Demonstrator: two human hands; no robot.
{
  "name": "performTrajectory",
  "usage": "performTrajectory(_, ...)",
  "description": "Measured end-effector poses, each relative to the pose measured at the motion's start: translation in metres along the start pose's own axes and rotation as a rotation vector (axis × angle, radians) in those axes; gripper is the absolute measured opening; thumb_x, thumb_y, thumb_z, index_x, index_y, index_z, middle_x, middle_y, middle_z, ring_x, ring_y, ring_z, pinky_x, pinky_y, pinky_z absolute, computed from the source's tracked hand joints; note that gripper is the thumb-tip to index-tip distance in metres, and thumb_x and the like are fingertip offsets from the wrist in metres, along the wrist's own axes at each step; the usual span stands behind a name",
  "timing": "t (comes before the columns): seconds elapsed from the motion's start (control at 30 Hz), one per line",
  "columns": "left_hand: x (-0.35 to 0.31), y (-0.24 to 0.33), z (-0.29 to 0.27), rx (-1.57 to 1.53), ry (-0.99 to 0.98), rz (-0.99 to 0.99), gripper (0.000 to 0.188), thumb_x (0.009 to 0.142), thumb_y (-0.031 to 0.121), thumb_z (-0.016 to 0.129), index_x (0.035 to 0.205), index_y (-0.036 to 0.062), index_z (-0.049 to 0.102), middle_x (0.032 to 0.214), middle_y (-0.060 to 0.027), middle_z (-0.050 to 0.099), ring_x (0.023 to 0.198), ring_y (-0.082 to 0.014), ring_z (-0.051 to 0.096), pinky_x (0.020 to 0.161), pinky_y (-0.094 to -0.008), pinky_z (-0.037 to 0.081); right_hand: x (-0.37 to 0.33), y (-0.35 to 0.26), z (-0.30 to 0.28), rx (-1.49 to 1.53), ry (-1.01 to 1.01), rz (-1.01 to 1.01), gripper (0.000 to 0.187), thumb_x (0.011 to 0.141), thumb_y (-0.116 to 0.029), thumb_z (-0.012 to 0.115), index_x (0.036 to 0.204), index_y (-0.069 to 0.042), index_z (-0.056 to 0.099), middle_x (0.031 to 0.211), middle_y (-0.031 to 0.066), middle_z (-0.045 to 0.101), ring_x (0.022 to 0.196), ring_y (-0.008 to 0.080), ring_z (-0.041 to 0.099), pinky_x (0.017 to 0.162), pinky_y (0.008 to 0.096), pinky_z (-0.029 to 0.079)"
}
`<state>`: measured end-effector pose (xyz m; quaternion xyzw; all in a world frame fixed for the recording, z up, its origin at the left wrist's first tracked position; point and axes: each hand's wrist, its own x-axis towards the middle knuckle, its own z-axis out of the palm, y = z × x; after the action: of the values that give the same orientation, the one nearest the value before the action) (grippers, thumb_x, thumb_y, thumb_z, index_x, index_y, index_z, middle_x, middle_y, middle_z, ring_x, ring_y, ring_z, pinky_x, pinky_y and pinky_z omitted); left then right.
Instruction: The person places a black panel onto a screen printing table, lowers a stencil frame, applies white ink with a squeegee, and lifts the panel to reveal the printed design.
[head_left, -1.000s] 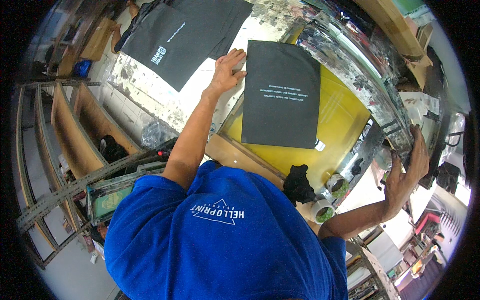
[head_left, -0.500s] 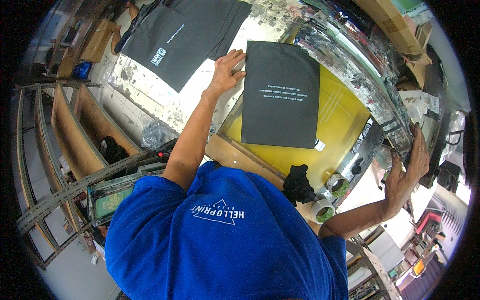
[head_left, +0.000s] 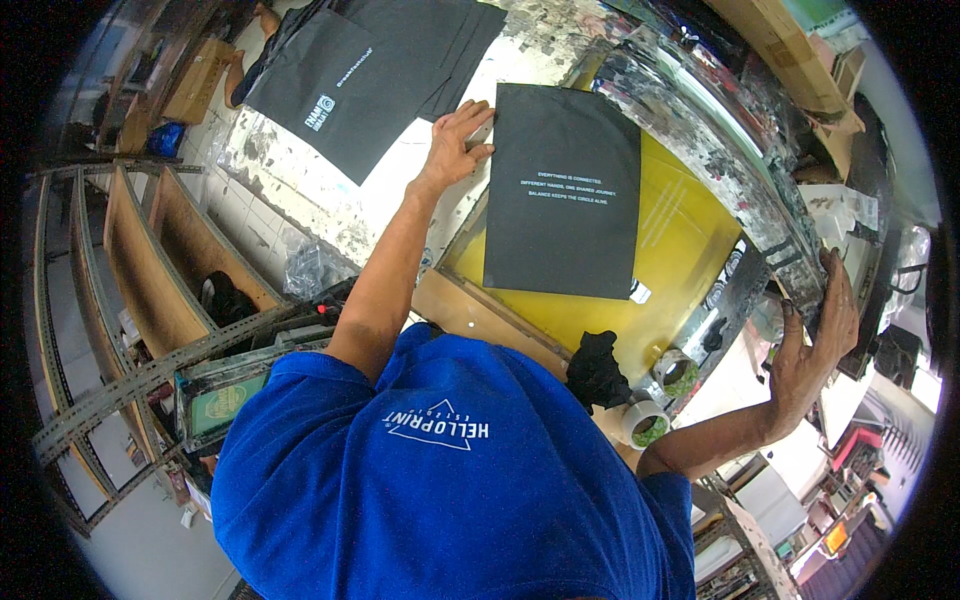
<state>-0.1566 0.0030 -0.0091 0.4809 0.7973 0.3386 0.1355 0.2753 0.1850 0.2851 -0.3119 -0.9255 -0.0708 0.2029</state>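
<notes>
A flat black fabric sheet or bag (head_left: 560,240) with small white lettering lies over the yellow mesh of a printing screen (head_left: 675,240). Just off its upper left edge, my left hand (head_left: 460,145) rests with fingers outstretched and holds nothing. My right hand (head_left: 812,345) is at the right end of the screen's stained frame (head_left: 740,160), thumb and fingers apart, fingers along its outer side. Whether the palm presses on the frame I cannot tell. Several more black pieces (head_left: 375,85), one with white print, lie overlapping on the paint-spotted table (head_left: 300,160) at the far left.
A crumpled black cloth (head_left: 597,370) and two tape rolls (head_left: 645,422) sit on the screen's near right edge. Left of me stands a metal rack (head_left: 130,385) with wooden boards. Cardboard boxes (head_left: 775,45) are at the far right. Someone else's bare limb (head_left: 236,78) shows far left.
Both hands keep nearly the same place. The black piece and the scene show only a very slight shift in the picture.
</notes>
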Motion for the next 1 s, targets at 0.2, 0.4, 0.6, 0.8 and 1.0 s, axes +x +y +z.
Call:
performTrajectory(0.2,0.0003,0.0019,-0.0004,0.023,0.000,-0.002,0.073,0.079,0.015,0.080,0.147,0.0172,0.053,0.156,-0.0046,0.047,0.149,-0.0231,0.035,0.121,-0.0467,0.022,0.0005,-0.0006,-0.0006,0.000,0.005,-0.004,0.070,0.078,-0.007,0.065,0.146,-0.004,0.050,0.145,0.0155,0.056,0.135,0.0333,0.051,0.115,0.0457,0.030)
performTrajectory(0.4,0.0000,0.0001,0.0007,0.013,0.012,0.005,0.070,0.080,0.014,0.082,0.145,0.0170,0.055,0.154,-0.0055,0.049,0.149,-0.0233,0.035,0.120,-0.0481,0.022,0.0001,-0.0014,-0.0008,0.011,0.001,0.006,0.071,0.077,-0.006,0.065,0.146,-0.004,0.050,0.145,0.0153,0.057,0.135,0.0333,0.051,0.115,0.0460,0.030)
performTrajectory(0.6,0.0004,-0.0027,0.0027,0.030,0.010,0.010,0.069,0.080,0.015,0.082,0.144,0.0167,0.056,0.154,-0.0058,0.049,0.149,-0.0235,0.035,0.120,-0.0481,0.022,-0.0018,0.0031,0.0008,-0.021,0.004,-0.003,0.058,0.093,-0.023,0.060,0.148,-0.006,0.050,0.143,0.0132,0.058,0.135,0.0320,0.051,0.115,0.0465,0.030)
performTrajectory(0.8,0.0007,-0.0056,0.0024,0.017,0.013,0.029,0.070,0.079,0.015,0.082,0.144,0.0150,0.056,0.154,-0.0064,0.048,0.149,-0.0236,0.035,0.120,-0.0471,0.022,-0.0017,0.0005,0.0012,-0.008,0.015,0.023,0.065,0.084,-0.016,0.064,0.146,-0.005,0.051,0.143,0.0130,0.058,0.135,0.0314,0.051,0.114,0.0454,0.030)
performTrajectory(1.0,0.0035,-0.0043,0.0028,0.040,0.003,0.029,0.068,0.079,0.014,0.081,0.143,0.0122,0.057,0.154,-0.0074,0.048,0.149,-0.0237,0.034,0.120,-0.0457,0.022,-0.0015,0.0002,0.0011,-0.019,0.028,0.021,0.065,0.083,-0.017,0.066,0.146,-0.006,0.052,0.144,0.0128,0.058,0.135,0.0305,0.051,0.115,0.0442,0.029)
